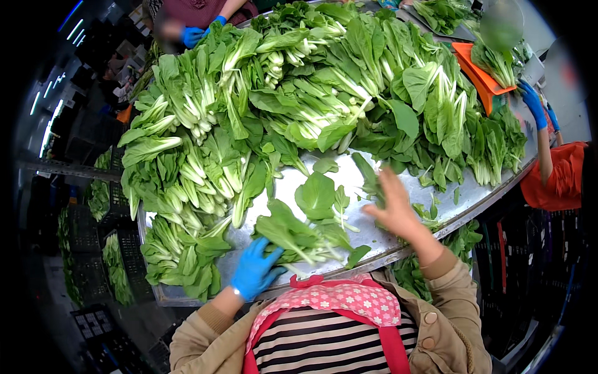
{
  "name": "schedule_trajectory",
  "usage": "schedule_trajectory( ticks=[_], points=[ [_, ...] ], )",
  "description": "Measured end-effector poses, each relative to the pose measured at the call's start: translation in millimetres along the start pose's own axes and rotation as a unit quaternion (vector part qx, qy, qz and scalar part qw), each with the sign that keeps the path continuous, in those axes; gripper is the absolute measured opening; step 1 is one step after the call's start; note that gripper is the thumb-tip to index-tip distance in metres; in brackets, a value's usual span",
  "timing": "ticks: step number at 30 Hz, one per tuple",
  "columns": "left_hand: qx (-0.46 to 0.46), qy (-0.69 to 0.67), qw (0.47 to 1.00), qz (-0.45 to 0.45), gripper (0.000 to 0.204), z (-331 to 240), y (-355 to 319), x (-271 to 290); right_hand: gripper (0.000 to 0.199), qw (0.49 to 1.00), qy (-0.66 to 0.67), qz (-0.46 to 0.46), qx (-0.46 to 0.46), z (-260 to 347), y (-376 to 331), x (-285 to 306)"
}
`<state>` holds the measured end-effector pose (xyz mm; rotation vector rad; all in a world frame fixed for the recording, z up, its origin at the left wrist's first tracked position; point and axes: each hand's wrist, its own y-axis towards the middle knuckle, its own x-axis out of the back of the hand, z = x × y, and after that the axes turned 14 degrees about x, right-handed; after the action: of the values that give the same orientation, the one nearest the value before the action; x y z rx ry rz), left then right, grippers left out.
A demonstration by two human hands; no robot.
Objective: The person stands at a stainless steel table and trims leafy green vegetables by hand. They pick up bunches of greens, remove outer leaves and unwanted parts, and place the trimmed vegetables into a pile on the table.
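Note:
My left hand [255, 272], in a blue glove, lies at the near edge of the metal table with its fingers apart. Its fingertips meet a small loose bunch of leafy greens [293, 234] with pale stems. My right hand [398, 209] is bare and slightly blurred. Its fingers are spread above the tabletop, beside a few loose dark leaves [367, 176], and nothing shows in its grip. A single broad leaf [315, 196] lies between my hands.
A large heap of leafy greens [311, 93] curves around the far and left sides of the metal table [349, 163]. An orange scale-like tray [483, 78] stands at right. Other people's blue-gloved hands [532, 103] work there and at the far left. Black crates [118, 255] stand left.

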<state>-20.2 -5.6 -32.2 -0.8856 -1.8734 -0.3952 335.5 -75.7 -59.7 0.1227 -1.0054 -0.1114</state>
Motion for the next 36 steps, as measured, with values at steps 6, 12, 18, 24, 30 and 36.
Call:
schedule_trajectory(
  ticks=[6,12,18,24,30,36],
  points=[
    [-0.076,-0.027,0.997,-0.011,0.038,-37,67,-48,0.11,0.983,0.019,0.125,0.131,94,4,-37],
    [-0.073,-0.202,0.976,0.031,0.041,-50,78,-49,0.072,0.988,-0.09,0.039,0.118,78,-21,-41],
    [0.027,-0.322,0.946,-0.041,0.041,-64,60,-51,0.042,0.977,-0.14,-0.138,0.084,59,-43,-44],
    [-0.063,-0.275,0.958,-0.048,0.046,-80,72,-60,0.066,0.928,-0.055,-0.367,0.041,50,-64,8],
    [-0.006,-0.342,0.94,-0.001,0.027,-86,66,-66,0.054,0.806,0.099,-0.574,-0.11,28,-139,43],
    [-0.086,-0.26,0.962,-0.012,0.038,-87,74,-49,0.058,0.807,-0.156,-0.43,-0.374,-18,-282,17]
  ],
)
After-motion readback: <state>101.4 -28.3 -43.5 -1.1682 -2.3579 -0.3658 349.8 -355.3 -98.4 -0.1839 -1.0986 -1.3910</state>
